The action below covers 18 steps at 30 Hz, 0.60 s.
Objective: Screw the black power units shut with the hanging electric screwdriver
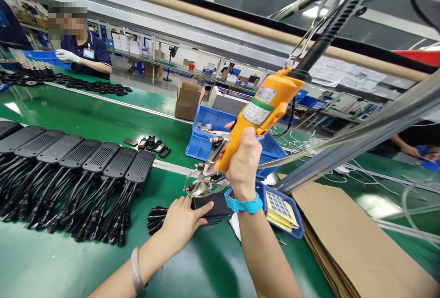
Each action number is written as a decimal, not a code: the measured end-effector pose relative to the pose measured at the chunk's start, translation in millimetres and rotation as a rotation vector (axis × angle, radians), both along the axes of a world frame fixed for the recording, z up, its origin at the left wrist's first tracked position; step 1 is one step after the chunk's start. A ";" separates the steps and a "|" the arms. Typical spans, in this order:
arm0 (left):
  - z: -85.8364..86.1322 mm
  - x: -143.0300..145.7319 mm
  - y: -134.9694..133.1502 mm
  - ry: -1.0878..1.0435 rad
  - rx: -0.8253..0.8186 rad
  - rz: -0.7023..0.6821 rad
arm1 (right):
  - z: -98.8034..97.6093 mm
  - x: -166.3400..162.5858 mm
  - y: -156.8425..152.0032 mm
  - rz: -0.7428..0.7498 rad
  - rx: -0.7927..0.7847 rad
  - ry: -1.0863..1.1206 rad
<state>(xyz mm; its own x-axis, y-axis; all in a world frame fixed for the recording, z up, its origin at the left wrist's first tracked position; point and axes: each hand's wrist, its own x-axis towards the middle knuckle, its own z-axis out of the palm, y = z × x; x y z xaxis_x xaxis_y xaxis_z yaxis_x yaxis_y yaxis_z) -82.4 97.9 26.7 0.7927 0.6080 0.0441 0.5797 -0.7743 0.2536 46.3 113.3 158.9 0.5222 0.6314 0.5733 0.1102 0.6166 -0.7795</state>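
Observation:
My right hand (245, 160) is wrapped round the handle of an orange electric screwdriver (237, 137), which hangs from a black cable and tilts down to the left. Its metal tip end (215, 153) points at a black ribbed case (220, 208) lying on the green bench; whether the tip touches it is hidden by a clear loop and small parts. My left hand (182, 222) holds the case at its left end, thumb and forefinger laid along it. Black cables (157, 219) bunch just left of that hand.
Similar cases (103, 156) with cables stand in a row at left. Small black parts (154, 146) lie behind. Blue bins (215, 119), a blue tray (299, 231) with yellow cards, and flat cardboard (357, 229) surround the right side. A metal post (330, 151) slants across. A gloved co-worker (85, 55) sits opposite.

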 end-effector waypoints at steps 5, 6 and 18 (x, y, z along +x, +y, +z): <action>-0.9 0.5 0.8 0.018 -0.012 -0.001 | -0.8 -0.1 -2.3 0.028 -0.006 0.011; -1.9 0.8 0.9 0.013 -0.009 -0.004 | -1.7 0.4 -2.1 0.031 -0.006 0.014; -10.9 1.2 6.4 -0.042 -0.013 -0.017 | -15.4 -6.4 6.9 0.082 -0.017 -0.019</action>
